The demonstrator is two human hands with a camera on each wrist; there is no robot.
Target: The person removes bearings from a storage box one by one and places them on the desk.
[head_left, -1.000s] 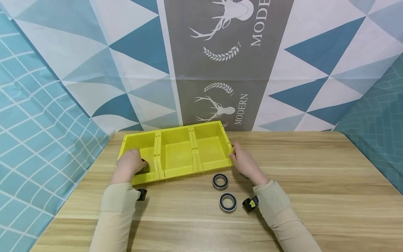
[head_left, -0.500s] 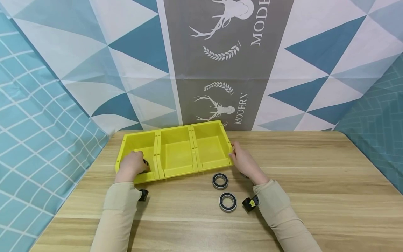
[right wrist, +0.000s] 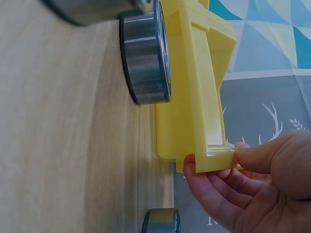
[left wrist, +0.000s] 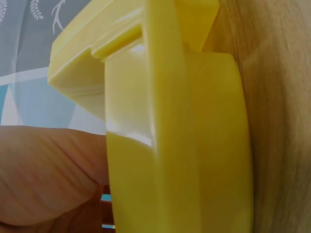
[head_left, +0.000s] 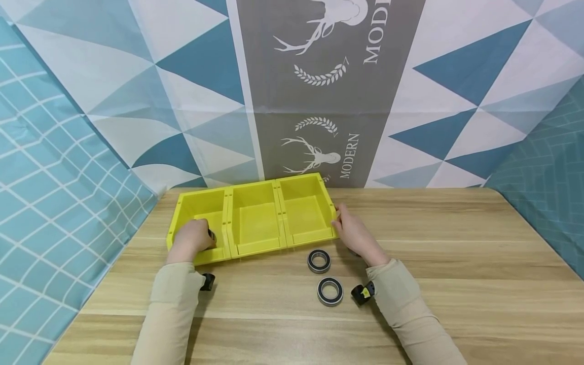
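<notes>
Three yellow storage bins (head_left: 255,247) stand joined side by side on the wooden table. Inside the leftmost bin is my left hand (head_left: 189,237), its fingers gripping a dark ring-shaped bearing (head_left: 212,236) that mostly lies hidden beneath it. In the left wrist view the bin's front wall (left wrist: 175,145) covers the fingertips and the bearing. My right hand (head_left: 355,234) pinches the right edge of the rightmost bin; the right wrist view shows thumb and fingers on the corner of its rim (right wrist: 216,162).
Two black-and-silver bearings, a nearer one (head_left: 330,291) and a farther one (head_left: 319,261), lie flat in front of the bins. Another bearing (right wrist: 162,221) lies partly hidden by my right wrist. A patterned cloth (head_left: 319,101) hangs behind the table.
My left hand has shifted slightly right and deeper over the bearing in the left bin, and less of that bearing shows. The right hand keeps its hold on the bin edge.
</notes>
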